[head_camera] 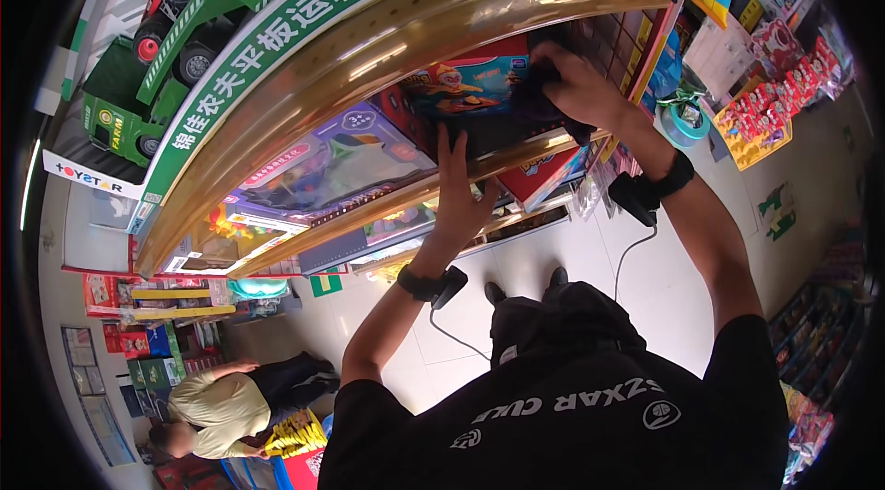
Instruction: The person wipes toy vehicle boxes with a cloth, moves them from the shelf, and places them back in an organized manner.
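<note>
My right hand grips a bunched dark cloth inside a shelf compartment. The cloth lies against the right end of a red and teal toy box printed with a cartoon figure. My left hand reaches over the gold-coloured shelf rail with its fingers apart and nothing held. Its fingertips are at the dark shelf surface, just in front of the box. Left of that hand stands a purple window-front toy box. Part of the cloth is hidden by my right hand.
A thick upper gold rail curves above my hands, below a boxed farm truck toy. A red box sits on the shelf below. Hanging packets are at right; another person is at lower left.
</note>
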`<state>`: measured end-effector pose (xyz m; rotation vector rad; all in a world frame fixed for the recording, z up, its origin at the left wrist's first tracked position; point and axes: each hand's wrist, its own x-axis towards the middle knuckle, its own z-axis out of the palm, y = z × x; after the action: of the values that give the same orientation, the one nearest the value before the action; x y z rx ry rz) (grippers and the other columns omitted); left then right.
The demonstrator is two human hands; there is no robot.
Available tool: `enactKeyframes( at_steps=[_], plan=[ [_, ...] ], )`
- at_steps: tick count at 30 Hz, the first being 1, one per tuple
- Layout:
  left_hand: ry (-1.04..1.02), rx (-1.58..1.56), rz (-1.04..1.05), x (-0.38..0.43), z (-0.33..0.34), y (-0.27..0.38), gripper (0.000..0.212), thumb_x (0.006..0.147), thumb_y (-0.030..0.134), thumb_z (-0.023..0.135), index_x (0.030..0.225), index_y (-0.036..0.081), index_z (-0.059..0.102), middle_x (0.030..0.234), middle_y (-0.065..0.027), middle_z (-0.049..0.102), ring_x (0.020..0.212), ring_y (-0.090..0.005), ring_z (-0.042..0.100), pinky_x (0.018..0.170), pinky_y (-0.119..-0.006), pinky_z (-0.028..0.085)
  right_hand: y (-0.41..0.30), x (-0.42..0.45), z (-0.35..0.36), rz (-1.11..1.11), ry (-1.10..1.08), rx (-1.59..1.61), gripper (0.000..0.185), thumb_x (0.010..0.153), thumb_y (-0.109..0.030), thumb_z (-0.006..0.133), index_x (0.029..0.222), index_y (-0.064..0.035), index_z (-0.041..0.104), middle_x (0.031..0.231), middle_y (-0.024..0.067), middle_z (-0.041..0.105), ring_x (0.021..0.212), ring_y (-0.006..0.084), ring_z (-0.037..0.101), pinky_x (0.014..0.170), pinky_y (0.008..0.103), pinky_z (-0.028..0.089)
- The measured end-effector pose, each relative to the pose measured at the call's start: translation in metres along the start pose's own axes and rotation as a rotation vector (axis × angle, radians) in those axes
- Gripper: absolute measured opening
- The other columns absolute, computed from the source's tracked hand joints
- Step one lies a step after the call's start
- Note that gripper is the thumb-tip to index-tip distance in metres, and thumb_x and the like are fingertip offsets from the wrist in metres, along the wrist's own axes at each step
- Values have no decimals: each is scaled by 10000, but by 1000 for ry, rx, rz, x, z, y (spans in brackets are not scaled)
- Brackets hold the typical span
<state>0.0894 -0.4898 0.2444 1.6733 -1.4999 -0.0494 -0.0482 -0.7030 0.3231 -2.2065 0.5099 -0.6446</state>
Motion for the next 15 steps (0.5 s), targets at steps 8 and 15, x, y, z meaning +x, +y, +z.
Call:
enactKeyframes(
  at_steps=[8, 15],
  plan=[
    [-40, -60, -4, -7, -5, -2, 726, 776, 8, 628, 1404, 49, 267, 1499, -244, 123, 1374, -407, 206, 1096, -459, 252, -4, -7, -2, 75, 89, -260, 383, 739, -35, 510, 1116, -83, 464, 943, 255, 622, 935, 449, 583, 831, 483, 454],
    [-103, -94, -37, -11, -15, -4, 678, 785, 41, 620, 1382, 56, 299, 1496, -220, 146, 1375, -395, 201, 1101, -461, 240, -20, -11, -6, 219, 132, -633, 435, 744, -59, 524, 1169, -102, 443, 838, 287, 622, 856, 453, 603, 785, 527, 479]
  ],
)
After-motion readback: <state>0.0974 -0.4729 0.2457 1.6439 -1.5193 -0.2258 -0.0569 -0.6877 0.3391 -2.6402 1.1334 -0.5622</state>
